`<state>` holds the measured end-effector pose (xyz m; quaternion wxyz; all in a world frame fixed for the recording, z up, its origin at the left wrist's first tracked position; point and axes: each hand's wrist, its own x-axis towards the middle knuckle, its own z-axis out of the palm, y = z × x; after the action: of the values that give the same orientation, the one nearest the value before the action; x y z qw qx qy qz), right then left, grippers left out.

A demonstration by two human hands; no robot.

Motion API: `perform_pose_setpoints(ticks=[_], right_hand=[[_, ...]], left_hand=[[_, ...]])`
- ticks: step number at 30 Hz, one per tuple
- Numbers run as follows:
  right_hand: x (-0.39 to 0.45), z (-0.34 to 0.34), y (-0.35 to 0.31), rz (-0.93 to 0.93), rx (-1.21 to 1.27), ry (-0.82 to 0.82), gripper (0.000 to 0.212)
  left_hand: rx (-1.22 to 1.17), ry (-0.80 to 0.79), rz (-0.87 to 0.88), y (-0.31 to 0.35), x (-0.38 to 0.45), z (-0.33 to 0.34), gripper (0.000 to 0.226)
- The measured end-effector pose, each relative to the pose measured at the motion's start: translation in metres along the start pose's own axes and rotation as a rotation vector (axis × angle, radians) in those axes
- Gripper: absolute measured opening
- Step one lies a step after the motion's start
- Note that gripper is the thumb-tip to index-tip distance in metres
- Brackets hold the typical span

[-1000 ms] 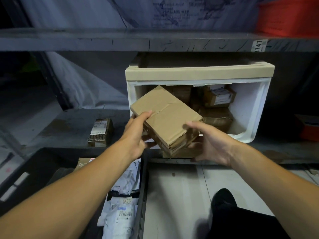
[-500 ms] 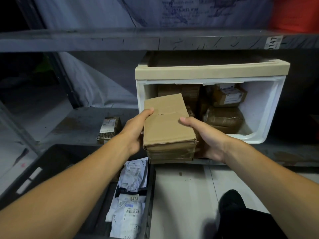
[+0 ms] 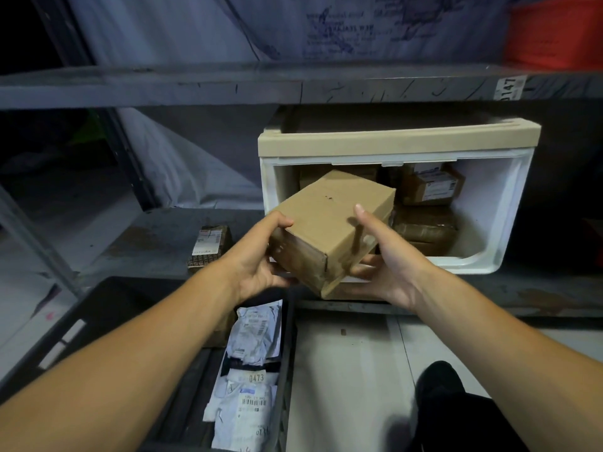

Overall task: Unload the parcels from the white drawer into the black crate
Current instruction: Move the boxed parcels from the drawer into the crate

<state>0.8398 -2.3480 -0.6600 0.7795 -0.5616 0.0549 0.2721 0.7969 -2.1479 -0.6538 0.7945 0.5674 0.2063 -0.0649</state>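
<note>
Brown cardboard parcel (image 3: pixel 336 220), taped seams, tilted, gripped by both hands

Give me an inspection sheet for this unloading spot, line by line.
Surface: grey metal shelf, scuffed and stained.
Job's things: white drawer open, brown parcels inside; cardboard box held tilted in front of it; black crate below left, holding labelled mail bags.
Clutter: small labelled packet on the shelf, left of the drawer.
Hands: left hand and right hand grip the box from either side.
Cables: nothing seen.
Surroundings: upper shelf with tag 0147; red crate above; pale floor.
</note>
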Motion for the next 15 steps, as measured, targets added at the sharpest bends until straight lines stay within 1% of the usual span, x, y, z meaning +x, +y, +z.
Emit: perform_pose_setpoints(ticks=[3, 5, 7, 9, 11, 12, 13, 15], right_hand=[[-0.003, -0.01, -0.013, -0.048, 0.032, 0.086, 0.059], [-0.006, -0.017, -0.019, -0.03, -0.01, 0.083, 0.049], [-0.009, -0.018, -0.023, -0.007, -0.049, 0.077, 0.037], [-0.01, -0.015, -0.023, -0.009, -0.023, 0.107, 0.027], [-0.008, -0.011, -0.019, -0.033, 0.028, 0.132, 0.027], [-0.006, -0.009, -0.017, -0.04, 0.053, 0.132, 0.03], [-0.003, -0.009, -0.015, -0.044, 0.07, 0.128, 0.034], [-0.003, -0.009, -0.013, -0.029, 0.047, 0.105, 0.044]], left_hand=[[0.024, 0.002, -0.007, 0.004, 0.001, -0.01, 0.029], [0.048, -0.006, -0.017, 0.008, 0.001, -0.016, 0.027], [0.054, 0.019, -0.003, 0.009, 0.002, -0.018, 0.026], [0.029, 0.069, 0.04, 0.008, 0.003, -0.015, 0.036], [-0.012, 0.095, 0.054, 0.006, 0.006, -0.012, 0.052], [-0.011, 0.077, 0.04, 0.004, 0.007, -0.01, 0.057], [0.013, 0.054, 0.022, 0.002, 0.006, -0.008, 0.057], [0.067, 0.049, 0.007, -0.001, 0.005, -0.006, 0.049]])
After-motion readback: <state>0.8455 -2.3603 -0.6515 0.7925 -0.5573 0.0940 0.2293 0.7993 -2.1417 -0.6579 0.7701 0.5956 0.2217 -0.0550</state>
